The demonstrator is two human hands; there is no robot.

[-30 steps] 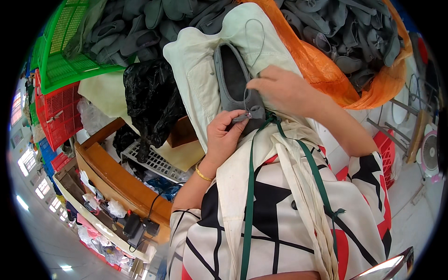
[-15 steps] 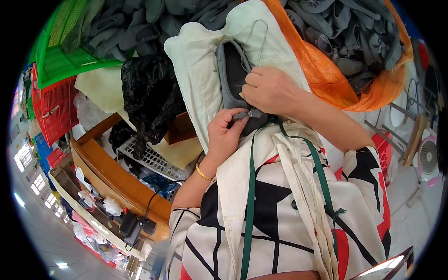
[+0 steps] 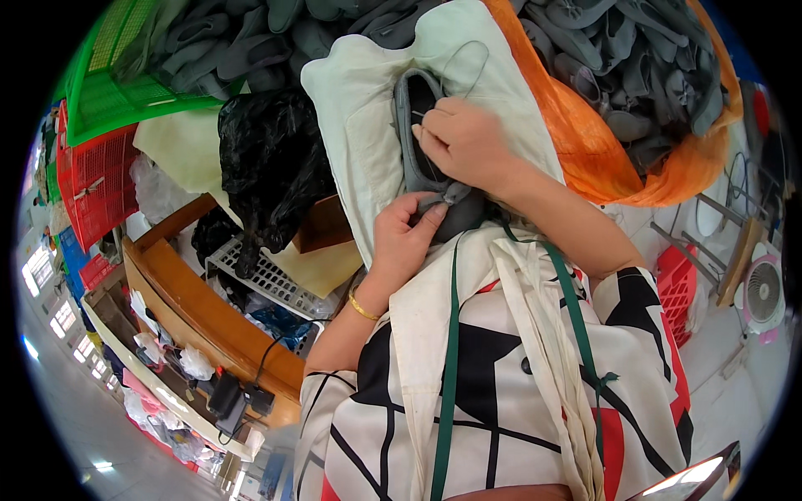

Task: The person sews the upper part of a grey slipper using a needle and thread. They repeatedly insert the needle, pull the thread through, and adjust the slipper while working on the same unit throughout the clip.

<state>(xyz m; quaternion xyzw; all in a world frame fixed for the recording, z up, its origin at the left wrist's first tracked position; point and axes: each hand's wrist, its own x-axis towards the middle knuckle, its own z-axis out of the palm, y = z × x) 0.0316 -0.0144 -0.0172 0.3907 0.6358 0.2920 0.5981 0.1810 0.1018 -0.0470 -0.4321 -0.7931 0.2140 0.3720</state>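
A dark grey shoe (image 3: 408,138) lies on a padded white cloth (image 3: 355,108), its opening facing up. At its near end, my left hand (image 3: 403,238) pinches a small grey bow-like piece (image 3: 455,194) between thumb and fingers. My right hand (image 3: 468,142) is closed above the shoe's opening, with a thin needle at its fingertips, partly hidden and hard to make out. A loop of fine grey thread (image 3: 487,63) curves over the cloth beyond that hand.
An orange sack (image 3: 576,142) of grey shoes stands at the far right, a green basket (image 3: 125,113) with more at the far left. Left are a black plastic bag (image 3: 271,159), a wooden drawer frame (image 3: 209,292) and a red crate (image 3: 92,184). A fan (image 3: 762,288) stands right.
My right hand has moved up and slightly left, away from the bow-like piece and over the shoe's opening. My left hand keeps its pinch at nearly the same place.
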